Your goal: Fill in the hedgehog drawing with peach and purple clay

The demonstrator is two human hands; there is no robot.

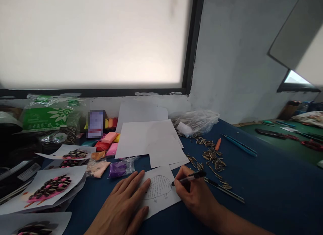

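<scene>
On the blue tabletop lies a white sheet of paper (164,208) with a line drawing of a rounded body filled with small marks and two little legs. My left hand (123,204) rests flat over the sheet's left part, fingers stretched out and spread, covering some of the drawing. My right hand (194,191) is closed round a black pen (193,177). The pen's dark tip is by the right edge of the drawn outline; whether it touches the paper I cannot tell.
Blank white sheets (146,139) lie behind the drawing. Striped sunflower seeds (214,159), an orange crayon-like stick (218,144) and blue tweezers (239,145) lie to the right. Colourful clay packets (109,140), a purple packet (118,169) and printed pictures (50,188) are at left.
</scene>
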